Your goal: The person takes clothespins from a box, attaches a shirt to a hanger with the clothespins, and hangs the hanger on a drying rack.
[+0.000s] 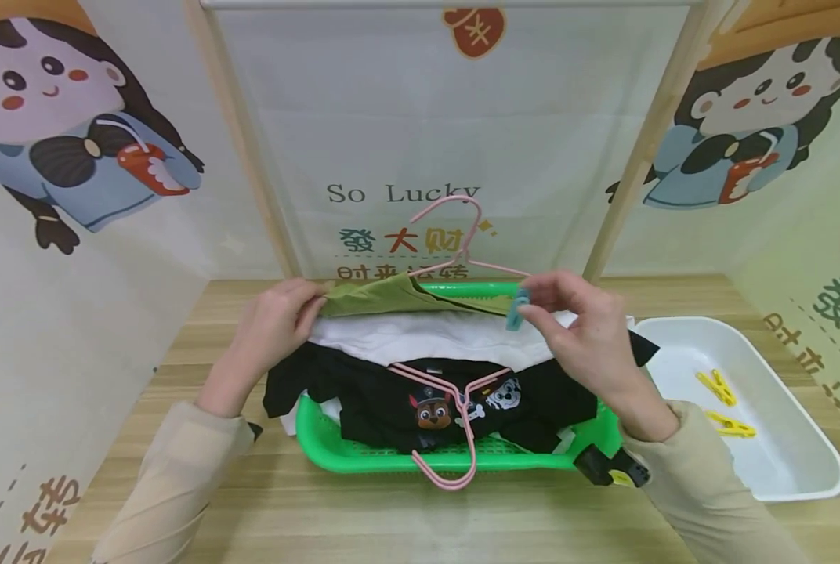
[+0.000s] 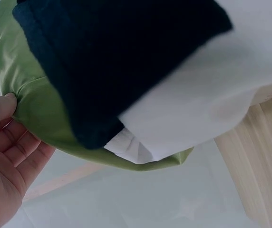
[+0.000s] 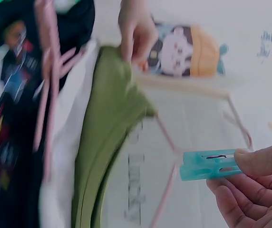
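My left hand (image 1: 272, 325) pinches the edge of a green garment (image 1: 374, 299) between thumb and fingers, as the left wrist view also shows. A pink hanger (image 1: 471, 235) stands up at that garment's neck, hook to the left. Between thumb and fingertips of my right hand (image 1: 596, 341) is a teal clothespin (image 1: 515, 310), close to the garment's right side; in the right wrist view the clothespin (image 3: 207, 165) is apart from the cloth. Nearer lie a white garment (image 1: 420, 333) and a black printed shirt (image 1: 385, 407) with pink hangers (image 1: 471, 442), over a green basket (image 1: 342, 460).
To the right, a white tray (image 1: 808, 478) holds yellow clothespins (image 1: 718, 388). Behind the basket rises a rack frame with wooden posts (image 1: 247, 149) and a white top bar (image 1: 448, 4). Everything stands on a wood-grain table (image 1: 363, 521), with printed curtains around it.
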The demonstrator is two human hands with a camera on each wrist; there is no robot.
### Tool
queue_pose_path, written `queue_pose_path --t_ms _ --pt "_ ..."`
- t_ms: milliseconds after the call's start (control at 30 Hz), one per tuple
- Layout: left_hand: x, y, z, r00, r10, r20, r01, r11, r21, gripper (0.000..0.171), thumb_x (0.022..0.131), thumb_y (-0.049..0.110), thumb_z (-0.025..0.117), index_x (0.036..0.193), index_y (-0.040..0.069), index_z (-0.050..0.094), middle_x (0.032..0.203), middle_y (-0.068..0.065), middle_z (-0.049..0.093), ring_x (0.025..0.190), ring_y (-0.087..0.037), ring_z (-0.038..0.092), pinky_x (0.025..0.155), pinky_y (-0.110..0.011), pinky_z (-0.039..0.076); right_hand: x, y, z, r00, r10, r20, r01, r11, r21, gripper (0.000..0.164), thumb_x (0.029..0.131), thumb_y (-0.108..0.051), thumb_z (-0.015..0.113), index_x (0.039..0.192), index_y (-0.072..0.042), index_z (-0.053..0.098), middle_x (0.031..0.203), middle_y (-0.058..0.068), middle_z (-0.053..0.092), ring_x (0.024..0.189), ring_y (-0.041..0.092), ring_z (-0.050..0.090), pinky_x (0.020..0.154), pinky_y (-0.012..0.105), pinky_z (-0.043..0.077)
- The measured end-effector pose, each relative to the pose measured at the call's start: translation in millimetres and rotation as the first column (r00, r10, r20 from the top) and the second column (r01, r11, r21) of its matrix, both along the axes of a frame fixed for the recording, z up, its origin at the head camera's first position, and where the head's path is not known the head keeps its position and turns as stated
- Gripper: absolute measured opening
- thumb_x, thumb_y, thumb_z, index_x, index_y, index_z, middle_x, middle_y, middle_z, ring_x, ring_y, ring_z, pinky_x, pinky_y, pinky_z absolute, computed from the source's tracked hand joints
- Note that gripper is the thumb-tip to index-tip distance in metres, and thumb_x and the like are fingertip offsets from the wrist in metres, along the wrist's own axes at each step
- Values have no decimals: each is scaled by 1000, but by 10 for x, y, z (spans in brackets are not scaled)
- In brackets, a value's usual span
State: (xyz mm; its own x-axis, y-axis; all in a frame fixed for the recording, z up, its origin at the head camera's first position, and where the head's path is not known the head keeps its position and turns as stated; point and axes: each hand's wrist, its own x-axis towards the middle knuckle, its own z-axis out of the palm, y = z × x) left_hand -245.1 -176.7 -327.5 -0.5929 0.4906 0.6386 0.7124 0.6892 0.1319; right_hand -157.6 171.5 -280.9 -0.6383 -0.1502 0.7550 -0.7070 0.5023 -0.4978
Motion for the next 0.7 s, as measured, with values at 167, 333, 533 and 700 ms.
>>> queue_pose_path --t_ms 167,333,533,700 --pt "21 6 3 1000 13 19 -13 1000 -4 14 84 -3 64 98 -6 68 90 -17 67 79 -31 64 67 -43 53 -77 -315 49 994 112 -11 -112 994 1 20 74 12 72 91 6 64 81 12 69 71 19 66 64 18 51" --pt "34 -2 -4 1000 13 8 -13 1000 6 14 83 -4 65 97 -5 68 90 -17 67 79 -31 64 67 -43 53 -126 -514 95 982 188 -36 -188 982 -16 18 75 10 72 90 5 64 78 12 68 71 18 66 66 24 53" --pt "37 -11 5 1000 8 -10 -8 1000 5 14 83 -2 66 97 -5 68 90 -17 67 79 -31 64 67 -43 53 -175 -703 112 972 234 -17 -234 971 -42 18 76 8 71 92 4 65 80 12 68 72 17 65 67 26 53" --pt "48 -3 14 1000 7 -25 -8 1000 -3 13 83 -2 66 96 -5 68 89 -16 68 79 -31 64 65 -43 53 -252 -846 104 967 255 -25 -255 966 -38 17 77 7 71 92 4 64 79 11 68 70 17 65 65 25 52"
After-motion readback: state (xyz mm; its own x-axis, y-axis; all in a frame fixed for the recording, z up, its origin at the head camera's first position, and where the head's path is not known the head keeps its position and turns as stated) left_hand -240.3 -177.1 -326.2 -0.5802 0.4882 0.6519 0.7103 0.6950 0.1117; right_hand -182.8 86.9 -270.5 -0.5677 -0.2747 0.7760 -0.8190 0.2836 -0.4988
